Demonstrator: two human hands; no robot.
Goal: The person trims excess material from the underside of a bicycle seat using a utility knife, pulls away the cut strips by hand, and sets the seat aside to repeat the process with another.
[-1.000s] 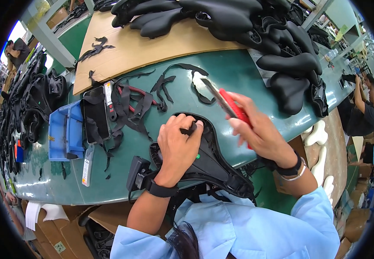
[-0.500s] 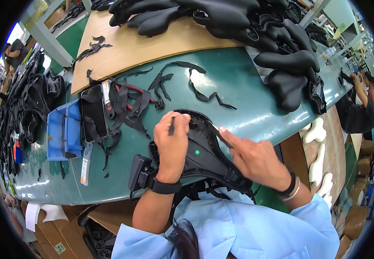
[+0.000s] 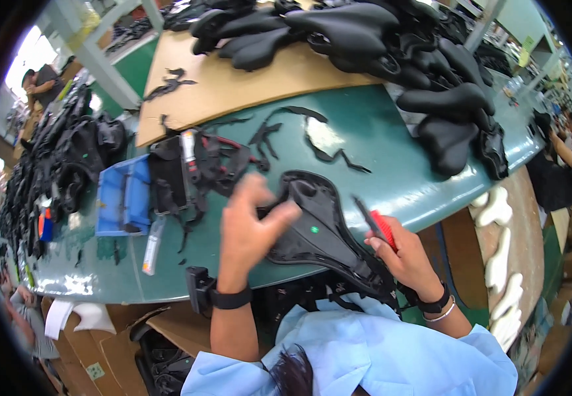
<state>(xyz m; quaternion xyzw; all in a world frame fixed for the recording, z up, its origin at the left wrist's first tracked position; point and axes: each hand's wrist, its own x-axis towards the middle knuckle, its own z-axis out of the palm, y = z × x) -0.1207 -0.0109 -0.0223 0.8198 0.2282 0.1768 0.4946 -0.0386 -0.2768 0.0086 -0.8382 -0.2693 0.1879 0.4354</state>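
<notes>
A black bicycle saddle (image 3: 329,228) lies underside up at the table's front edge, with a small round green sticker on its base. My left hand (image 3: 250,224), slightly blurred, hovers over the saddle's left side; its thumb and fingers are apart and nothing shows in them. In my right hand (image 3: 401,257) is a red-handled utility knife (image 3: 383,228), gripped just right of the saddle. Its dark tip points up and away from me, apart from the saddle.
A blue bin (image 3: 122,198) stands to the left, beside a tangle of black strips (image 3: 210,165). More trimmed strips (image 3: 319,135) lie beyond the saddle. Finished-looking black saddles (image 3: 345,33) are heaped at the back, and black saddle shells (image 3: 81,152) at far left.
My left hand has let go of the saddle's edge, spreading its fingers and moving left. The knife has come away from the rim, and its red handle now shows.
</notes>
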